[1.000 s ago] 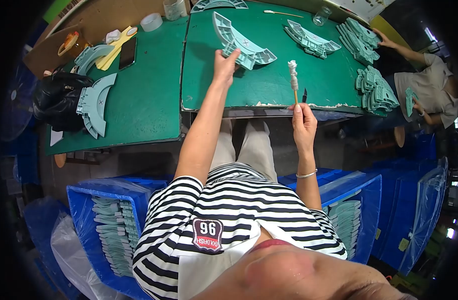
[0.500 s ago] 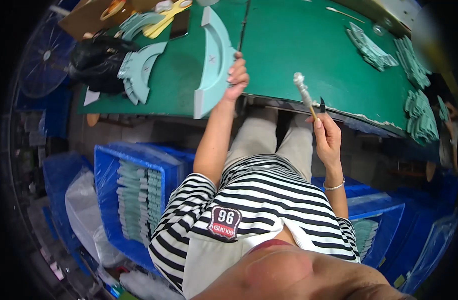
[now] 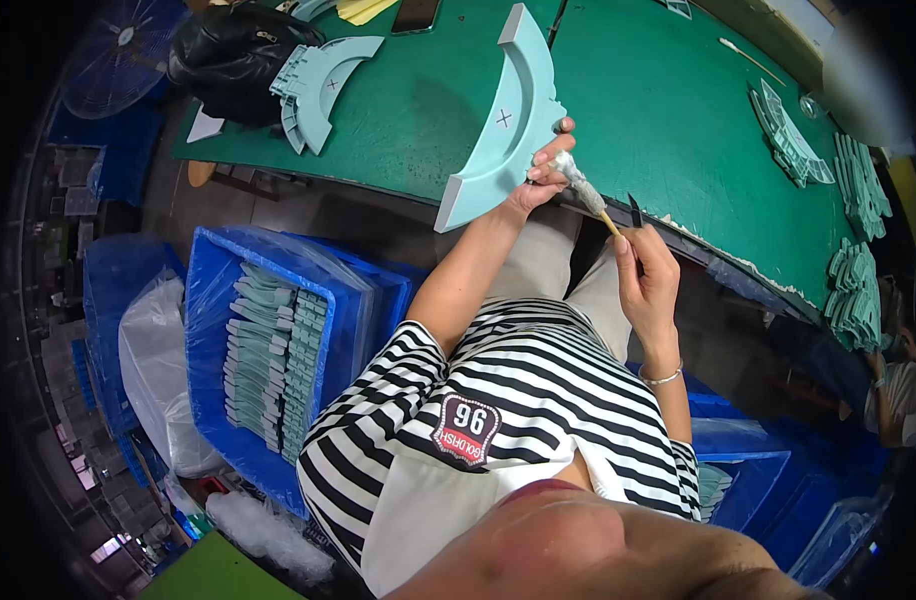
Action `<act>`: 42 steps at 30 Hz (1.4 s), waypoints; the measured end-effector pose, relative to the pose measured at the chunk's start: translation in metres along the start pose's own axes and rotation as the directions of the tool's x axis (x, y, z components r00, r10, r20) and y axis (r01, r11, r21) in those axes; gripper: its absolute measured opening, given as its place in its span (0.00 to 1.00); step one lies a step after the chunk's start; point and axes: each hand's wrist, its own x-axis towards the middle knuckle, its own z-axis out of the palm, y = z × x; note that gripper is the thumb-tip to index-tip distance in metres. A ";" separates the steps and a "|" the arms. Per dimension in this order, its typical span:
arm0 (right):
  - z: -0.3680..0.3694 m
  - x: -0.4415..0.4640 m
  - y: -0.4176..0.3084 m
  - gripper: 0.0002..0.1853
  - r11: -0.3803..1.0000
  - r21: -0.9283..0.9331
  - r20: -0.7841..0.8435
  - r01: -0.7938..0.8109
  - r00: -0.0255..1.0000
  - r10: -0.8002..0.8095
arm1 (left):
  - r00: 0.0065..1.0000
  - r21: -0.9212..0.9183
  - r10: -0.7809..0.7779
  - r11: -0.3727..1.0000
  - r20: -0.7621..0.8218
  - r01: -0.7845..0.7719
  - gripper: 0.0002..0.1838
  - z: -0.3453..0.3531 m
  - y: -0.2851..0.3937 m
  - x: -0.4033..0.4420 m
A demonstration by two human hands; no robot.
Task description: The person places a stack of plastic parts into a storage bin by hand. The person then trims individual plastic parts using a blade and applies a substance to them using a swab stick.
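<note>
My left hand (image 3: pixel 538 182) is closed on the edge of a pale green curved part (image 3: pixel 498 130), whose smooth face bears a small X mark. My right hand (image 3: pixel 650 272) pinches a wooden stick (image 3: pixel 610 222) with a white wrapped tip (image 3: pixel 580 184). That tip is close to my left fingers and the part's lower edge; whether it touches is unclear. A dark pointed tool (image 3: pixel 634 210) sticks up beside my right fingers. Another curved part (image 3: pixel 326 88) with an X lies on the green table (image 3: pixel 418 120) at the left.
A black bag (image 3: pixel 243 60) and a phone (image 3: pixel 416 14) are at the back left. Toward the right are a curved part (image 3: pixel 790 135), a cotton-tipped stick (image 3: pixel 753 60) and stacked parts (image 3: pixel 858 190). Blue bins (image 3: pixel 203 350) of parts flank me. A co-worker (image 3: pixel 900 395) is at the far right.
The curved part has been lifted and turned, smooth face up, and brought nearer to me. The white-tipped stick has come over to my left hand. The view has swung round.
</note>
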 end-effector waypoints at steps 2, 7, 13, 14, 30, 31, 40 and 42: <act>-0.002 0.002 0.001 0.05 0.999 -0.049 -0.019 -0.006 1.000 0.005 | 1.000 0.017 0.017 1.000 -0.009 -0.017 0.20 0.007 -0.011 -0.001; -0.014 0.008 0.004 0.05 0.985 -0.173 -0.066 -0.008 0.998 -0.004 | 0.998 0.056 0.007 0.998 -0.068 -0.003 0.22 0.003 -0.019 -0.005; -0.028 0.024 -0.002 0.05 0.948 -0.319 -0.097 0.001 0.995 -0.034 | 0.998 0.042 -0.061 0.997 -0.026 0.062 0.24 0.010 -0.032 -0.006; -0.030 0.027 -0.002 0.05 0.937 -0.348 -0.096 0.009 0.994 -0.045 | 0.996 0.034 -0.085 0.996 -0.006 0.086 0.24 0.011 -0.034 -0.006; -0.044 0.049 0.005 0.07 0.862 -0.485 -0.045 0.145 0.981 -0.190 | 0.986 0.177 -0.066 0.980 -0.151 0.092 0.26 0.015 -0.046 -0.018; -0.046 0.052 0.005 0.07 0.856 -0.493 -0.047 0.153 0.978 -0.202 | 0.983 0.173 -0.081 0.979 -0.163 0.109 0.26 0.017 -0.047 -0.020; -0.074 0.067 -0.008 0.05 0.922 -0.377 -0.234 0.084 0.955 -0.182 | 0.986 0.063 -0.165 0.984 -0.030 0.167 0.26 0.017 -0.043 -0.021; -0.062 0.045 -0.017 0.05 0.928 -0.337 -0.063 0.163 0.979 -0.195 | 0.993 0.157 -0.110 0.981 -0.033 0.114 0.25 0.015 -0.034 -0.021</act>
